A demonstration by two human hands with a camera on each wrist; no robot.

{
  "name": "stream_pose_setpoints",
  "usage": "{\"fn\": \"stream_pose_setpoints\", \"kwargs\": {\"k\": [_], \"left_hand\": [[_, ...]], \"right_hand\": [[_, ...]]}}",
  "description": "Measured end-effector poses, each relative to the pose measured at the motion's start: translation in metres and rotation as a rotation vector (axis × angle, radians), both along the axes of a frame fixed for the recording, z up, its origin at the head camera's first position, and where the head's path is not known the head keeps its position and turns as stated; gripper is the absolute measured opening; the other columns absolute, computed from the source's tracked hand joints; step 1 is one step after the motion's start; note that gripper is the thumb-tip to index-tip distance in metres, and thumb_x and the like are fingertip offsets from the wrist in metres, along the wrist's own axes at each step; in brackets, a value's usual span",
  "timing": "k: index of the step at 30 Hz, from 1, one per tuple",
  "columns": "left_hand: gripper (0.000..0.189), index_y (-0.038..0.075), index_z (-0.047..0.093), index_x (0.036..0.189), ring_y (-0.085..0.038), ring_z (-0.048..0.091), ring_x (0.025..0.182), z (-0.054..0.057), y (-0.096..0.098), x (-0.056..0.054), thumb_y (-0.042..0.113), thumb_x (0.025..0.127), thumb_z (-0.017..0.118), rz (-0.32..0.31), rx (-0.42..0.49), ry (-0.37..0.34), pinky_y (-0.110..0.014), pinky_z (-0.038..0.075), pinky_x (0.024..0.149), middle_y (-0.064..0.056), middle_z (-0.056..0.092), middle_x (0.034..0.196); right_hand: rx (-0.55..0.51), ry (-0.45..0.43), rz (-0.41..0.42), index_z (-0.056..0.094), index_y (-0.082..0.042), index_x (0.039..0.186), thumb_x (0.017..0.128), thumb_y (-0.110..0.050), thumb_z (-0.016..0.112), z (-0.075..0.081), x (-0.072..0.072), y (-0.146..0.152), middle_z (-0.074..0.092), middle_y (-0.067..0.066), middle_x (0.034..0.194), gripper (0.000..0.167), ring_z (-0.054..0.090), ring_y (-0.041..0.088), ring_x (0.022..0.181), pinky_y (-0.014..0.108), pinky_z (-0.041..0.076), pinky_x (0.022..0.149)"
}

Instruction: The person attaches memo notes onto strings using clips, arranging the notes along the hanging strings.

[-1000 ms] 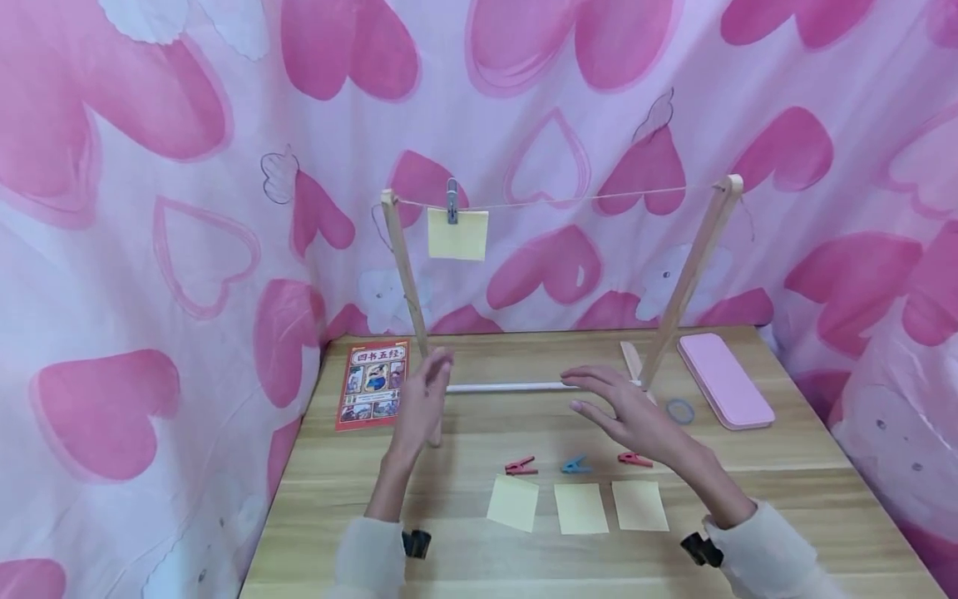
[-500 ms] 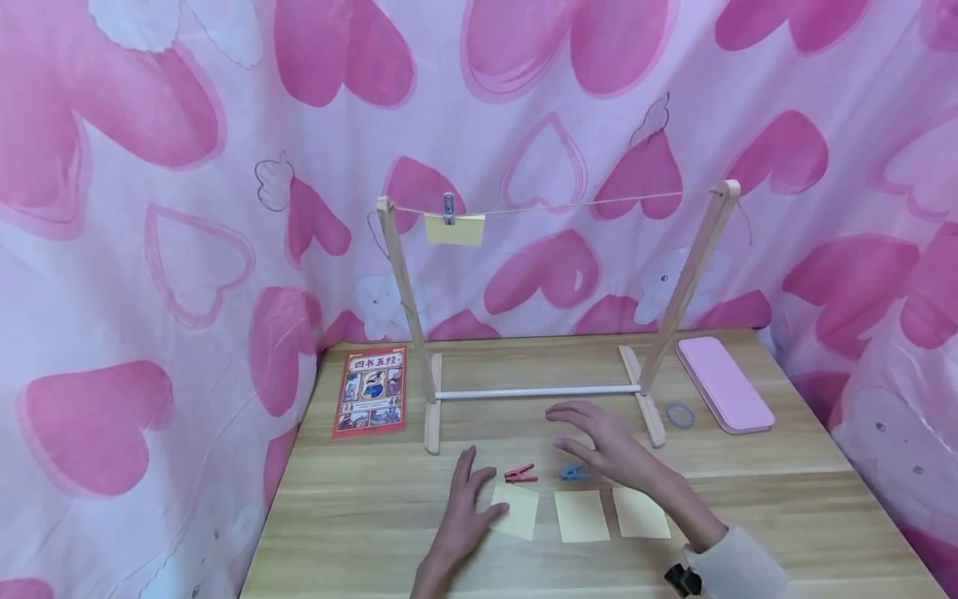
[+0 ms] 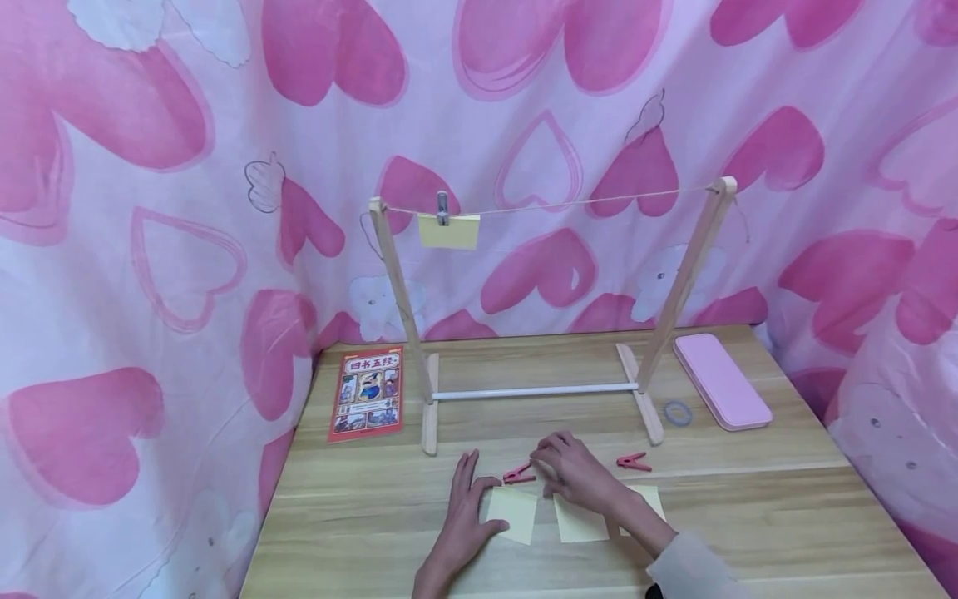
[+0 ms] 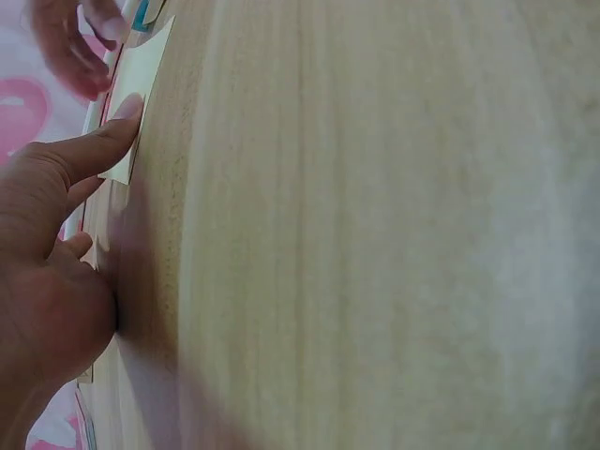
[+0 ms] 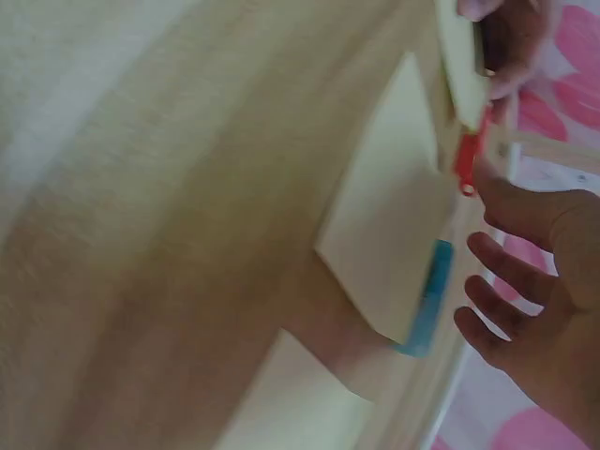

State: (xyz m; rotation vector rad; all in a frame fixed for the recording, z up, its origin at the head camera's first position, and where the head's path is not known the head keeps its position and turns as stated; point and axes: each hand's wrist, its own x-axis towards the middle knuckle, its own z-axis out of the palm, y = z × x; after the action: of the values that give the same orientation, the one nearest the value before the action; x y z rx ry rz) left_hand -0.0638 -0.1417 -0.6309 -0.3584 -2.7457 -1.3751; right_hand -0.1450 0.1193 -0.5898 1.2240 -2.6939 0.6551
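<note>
My left hand [image 3: 466,520] is at the leftmost yellow sticky note [image 3: 515,514]; its thumb rests on the note's left edge, seen also in the left wrist view, and its index finger reaches the top corner. Just behind this note lies a red clothespin [image 3: 516,475]. My right hand [image 3: 580,476] reaches in from the right, fingertips right at the clothespin's end, thumb a little apart in the head view. Beneath that hand is a second sticky note [image 3: 582,524], partly covered. A blue clothespin [image 5: 429,300], hidden in the head view, shows beside it in the right wrist view.
A wooden stand [image 3: 407,308] holds a string with one note [image 3: 452,233] hung by a grey clip [image 3: 442,208]. Another red clothespin [image 3: 634,462] and a third note [image 3: 649,501] lie right. A comic book [image 3: 366,395], grey ring [image 3: 678,413] and pink case [image 3: 722,383] stand farther back.
Both hands have come down from near the stand to the table. The left thumb now meets the left note; the right hand has moved left over the blue clothespin to the red one.
</note>
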Motion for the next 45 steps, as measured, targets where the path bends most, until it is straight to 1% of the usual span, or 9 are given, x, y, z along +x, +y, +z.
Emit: {"fn": "stream_pose_setpoints", "kwargs": {"k": [6, 14, 20, 23, 27, 32, 36, 42, 45], "left_hand": [[0.056, 0.010, 0.062, 0.117, -0.053, 0.016, 0.163, 0.004, 0.001, 0.000, 0.018, 0.074, 0.098, 0.019, 0.026, -0.092, -0.073, 0.018, 0.128, -0.026, 0.031, 0.175], [0.044, 0.012, 0.062, 0.109, -0.052, 0.024, 0.161, 0.000, -0.001, -0.002, 0.017, 0.079, 0.094, 0.045, 0.069, -0.044, -0.072, 0.022, 0.128, -0.022, 0.042, 0.169], [0.014, 0.013, 0.068, 0.100, -0.046, 0.031, 0.161, -0.003, 0.003, -0.003, 0.008, 0.095, 0.079, 0.107, 0.162, -0.050, -0.041, 0.019, 0.137, -0.015, 0.053, 0.162], [0.012, 0.014, 0.070, 0.099, -0.041, 0.050, 0.149, -0.004, 0.006, -0.002, 0.005, 0.097, 0.078, 0.155, 0.232, 0.022, -0.034, 0.027, 0.135, -0.012, 0.066, 0.146], [0.011, 0.012, 0.073, 0.103, -0.018, 0.071, 0.113, -0.006, 0.007, 0.004, 0.005, 0.098, 0.078, 0.220, 0.392, 0.083, -0.020, 0.047, 0.114, -0.003, 0.076, 0.113], [0.007, 0.010, 0.077, 0.109, -0.003, 0.067, 0.086, -0.002, 0.010, 0.010, 0.012, 0.102, 0.078, 0.287, 0.532, 0.009, -0.017, 0.054, 0.077, -0.002, 0.075, 0.100], [0.012, 0.006, 0.079, 0.114, -0.003, 0.067, 0.086, 0.006, 0.014, 0.010, 0.009, 0.102, 0.077, 0.337, 0.587, 0.013, -0.017, 0.056, 0.075, -0.010, 0.078, 0.103], [0.027, -0.003, 0.076, 0.125, -0.003, 0.071, 0.102, 0.010, 0.015, 0.009, 0.002, 0.098, 0.079, 0.353, 0.679, -0.030, -0.013, 0.057, 0.091, -0.024, 0.077, 0.121], [0.028, -0.008, 0.077, 0.121, -0.002, 0.073, 0.111, 0.012, 0.015, 0.009, 0.003, 0.096, 0.081, 0.352, 0.726, -0.064, -0.013, 0.058, 0.097, -0.027, 0.074, 0.131]], "right_hand": [[0.068, 0.074, -0.028, 0.078, -0.005, 0.117, 0.081, -0.012, 0.096, -0.007, 0.004, -0.005, 0.068, 0.009, 0.117, 0.041, 0.059, 0.028, 0.112, 0.047, 0.057, 0.093], [0.009, 0.060, -0.050, 0.074, -0.011, 0.125, 0.085, -0.011, 0.092, -0.014, 0.004, -0.010, 0.068, 0.006, 0.120, 0.044, 0.060, 0.025, 0.112, 0.047, 0.057, 0.095], [0.007, 0.056, -0.055, 0.078, -0.010, 0.118, 0.094, -0.009, 0.085, -0.016, 0.002, -0.013, 0.066, 0.006, 0.119, 0.025, 0.059, 0.025, 0.111, 0.047, 0.056, 0.094], [-0.014, 0.079, -0.052, 0.078, -0.008, 0.114, 0.095, -0.011, 0.084, -0.018, 0.002, -0.014, 0.067, 0.006, 0.117, 0.020, 0.059, 0.024, 0.109, 0.045, 0.056, 0.092], [-0.073, 0.049, -0.056, 0.076, -0.006, 0.117, 0.097, -0.011, 0.082, -0.020, 0.003, -0.013, 0.070, 0.006, 0.118, 0.021, 0.062, 0.024, 0.109, 0.047, 0.057, 0.093], [-0.200, -0.089, -0.070, 0.072, -0.001, 0.129, 0.102, -0.006, 0.075, -0.021, 0.004, -0.013, 0.073, 0.007, 0.119, 0.028, 0.068, 0.024, 0.110, 0.045, 0.060, 0.095], [-0.356, -0.221, -0.067, 0.068, 0.004, 0.137, 0.106, -0.002, 0.068, -0.020, 0.003, -0.013, 0.070, 0.008, 0.121, 0.032, 0.069, 0.021, 0.107, 0.037, 0.061, 0.092], [-0.509, -0.229, -0.132, 0.070, 0.005, 0.134, 0.104, -0.002, 0.071, -0.015, 0.000, -0.015, 0.072, 0.007, 0.116, 0.030, 0.070, 0.018, 0.105, 0.032, 0.062, 0.093], [-0.558, -0.249, -0.161, 0.070, 0.007, 0.130, 0.103, -0.003, 0.073, -0.011, -0.001, -0.014, 0.073, 0.006, 0.112, 0.028, 0.071, 0.020, 0.102, 0.031, 0.063, 0.091]]}}
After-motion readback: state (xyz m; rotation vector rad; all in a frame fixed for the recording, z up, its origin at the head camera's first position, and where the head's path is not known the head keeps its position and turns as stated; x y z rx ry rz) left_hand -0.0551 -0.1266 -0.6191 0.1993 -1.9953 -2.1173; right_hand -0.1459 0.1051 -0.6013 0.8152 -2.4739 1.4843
